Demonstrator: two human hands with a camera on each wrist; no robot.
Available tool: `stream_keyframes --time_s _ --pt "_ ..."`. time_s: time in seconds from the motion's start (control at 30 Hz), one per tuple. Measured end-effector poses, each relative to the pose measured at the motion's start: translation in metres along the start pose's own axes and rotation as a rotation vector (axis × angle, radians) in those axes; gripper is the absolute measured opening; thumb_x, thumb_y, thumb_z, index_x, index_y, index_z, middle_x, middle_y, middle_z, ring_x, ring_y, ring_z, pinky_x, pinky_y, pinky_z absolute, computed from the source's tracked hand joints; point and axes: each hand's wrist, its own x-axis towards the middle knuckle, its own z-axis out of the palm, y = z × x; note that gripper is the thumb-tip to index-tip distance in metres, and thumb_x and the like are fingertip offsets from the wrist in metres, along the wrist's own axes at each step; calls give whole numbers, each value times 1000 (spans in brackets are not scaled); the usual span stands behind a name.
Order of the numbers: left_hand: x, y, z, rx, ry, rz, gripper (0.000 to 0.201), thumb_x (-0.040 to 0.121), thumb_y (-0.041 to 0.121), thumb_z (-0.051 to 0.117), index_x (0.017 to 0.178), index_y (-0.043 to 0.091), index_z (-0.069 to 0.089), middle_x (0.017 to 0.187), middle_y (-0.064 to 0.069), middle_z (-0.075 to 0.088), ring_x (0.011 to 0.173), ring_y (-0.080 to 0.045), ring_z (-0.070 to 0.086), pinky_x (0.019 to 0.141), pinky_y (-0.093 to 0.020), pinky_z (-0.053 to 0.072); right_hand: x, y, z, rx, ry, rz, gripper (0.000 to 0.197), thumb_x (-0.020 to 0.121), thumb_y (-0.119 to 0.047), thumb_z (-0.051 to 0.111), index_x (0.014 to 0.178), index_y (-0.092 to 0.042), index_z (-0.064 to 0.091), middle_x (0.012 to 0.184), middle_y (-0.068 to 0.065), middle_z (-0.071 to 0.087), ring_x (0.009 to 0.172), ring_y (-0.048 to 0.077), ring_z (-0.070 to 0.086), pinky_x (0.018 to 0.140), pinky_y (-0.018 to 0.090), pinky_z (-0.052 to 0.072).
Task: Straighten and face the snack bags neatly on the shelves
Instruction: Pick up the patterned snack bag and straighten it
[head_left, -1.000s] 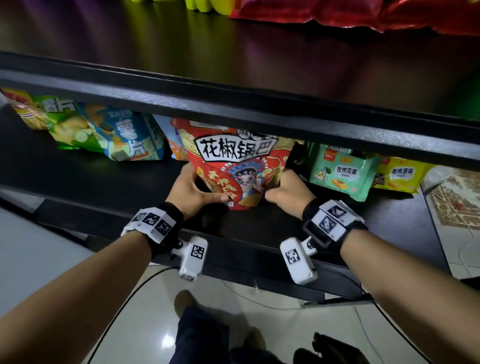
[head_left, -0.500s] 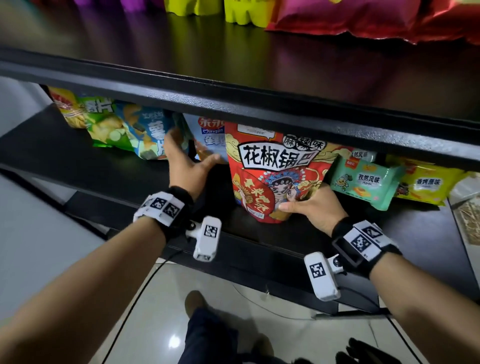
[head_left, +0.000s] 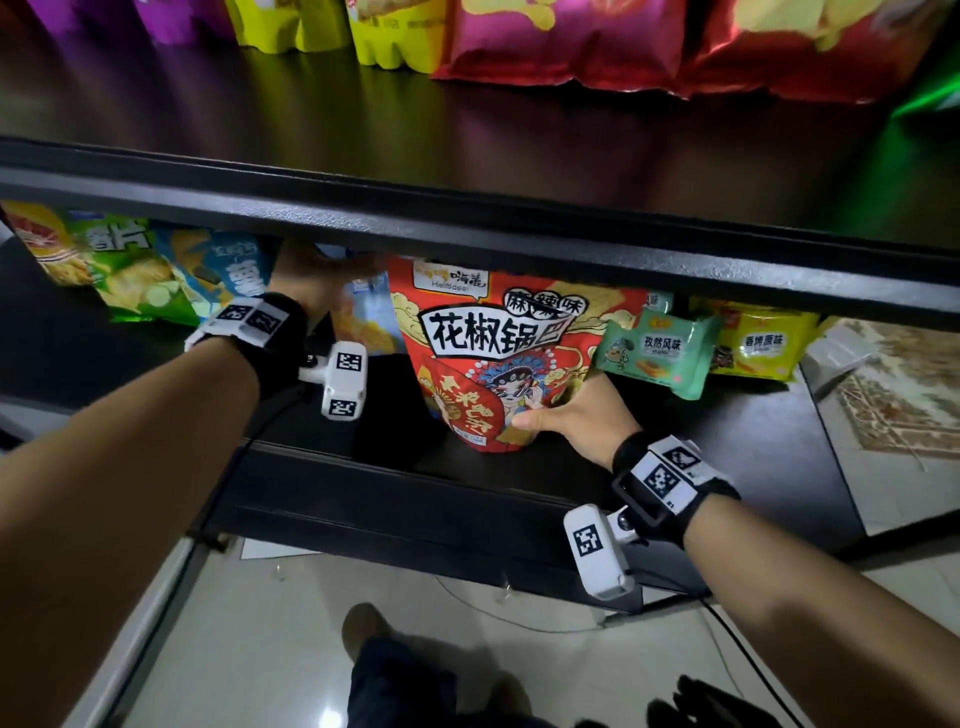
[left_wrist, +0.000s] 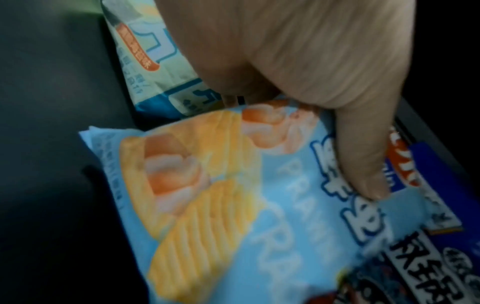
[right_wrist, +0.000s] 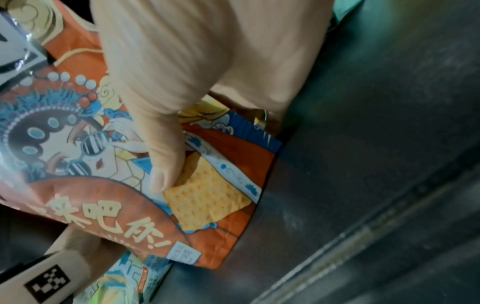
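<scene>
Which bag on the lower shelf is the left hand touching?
The light blue prawn-cracker bag, left of the big red bag; the left hand grips its top.

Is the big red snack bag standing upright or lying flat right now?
Upright: the red snack bag stands on its bottom edge on the shelf, print facing out, steadied by the right hand at its lower corner.

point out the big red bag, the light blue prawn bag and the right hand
big red bag (head_left: 493, 338), head view, black lettering on its front
light blue prawn bag (left_wrist: 272, 205), left wrist view, its front
right hand (head_left: 582, 415), head view, back of the hand
</scene>
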Motion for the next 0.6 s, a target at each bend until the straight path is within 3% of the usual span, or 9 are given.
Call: stream_keyframes --time_s 0.03,0.07,0.13,0.27,0.33,0.43,0.5,0.6 --pt "0 -1 0 42 -21 -15 13 83 17 78 86 10 69 73 11 70 64 0 65 51 -11 46 0 0 2 -2 1 -3 44 67 -5 88 95 -31 66 107 -10 73 101 7 69 90 26 52" --pt "-3 -2 1 95 -44 -29 26 85 20 77 102 3 68 89 -4 73 78 -17 70 60 -22 53 -1 0 4 -3 4 -5 43 68 -5 88 94 -31 66 108 -7 73 102 10 69 91 29 52" --pt "-9 -7 3 163 -35 -23 43 88 18 71 122 -4 57 116 -20 68 104 -34 66 82 -38 54 -1 -3 10 7 8 -10 43 68 -6 88 94 -32 65 109 -6 73 103 10 69 92 31 53" --pt "-42 -18 8 127 83 34 46 93 18 67 132 4 48 128 -17 62 113 -28 60 97 -33 46 -3 -5 22 11 9 -13 43 67 -9 89 93 -34 65 101 -15 72 94 -3 68 81 16 53" --pt "-67 -25 9 -20 117 91 58 96 32 61 142 3 41 140 -16 53 127 -25 53 111 -43 41 -5 -4 27 23 25 -18 42 67 -11 89 93 -34 65 104 -11 73 97 3 69 86 23 55" --pt "-103 -31 11 -128 123 159 82 90 56 49 148 2 32 148 -19 44 137 -29 45 115 -48 36 -8 -2 28 29 36 -27 39 66 -13 90 89 -33 66 105 -7 74 98 9 70 89 33 56" --pt "-120 -27 15 -256 32 190 90 82 62 56 147 3 33 147 -17 44 135 -27 47 113 -47 40 -9 -1 28 16 38 -16 37 66 -15 91 87 -33 67 104 -6 74 97 10 70 90 36 57" --pt "-138 -16 18 -346 -200 211 110 63 78 72 144 11 39 143 -8 53 130 -19 53 107 -33 45 -9 -1 28 -3 22 -3 34 66 -14 91 85 -32 68 101 -7 75 94 8 71 89 36 57"
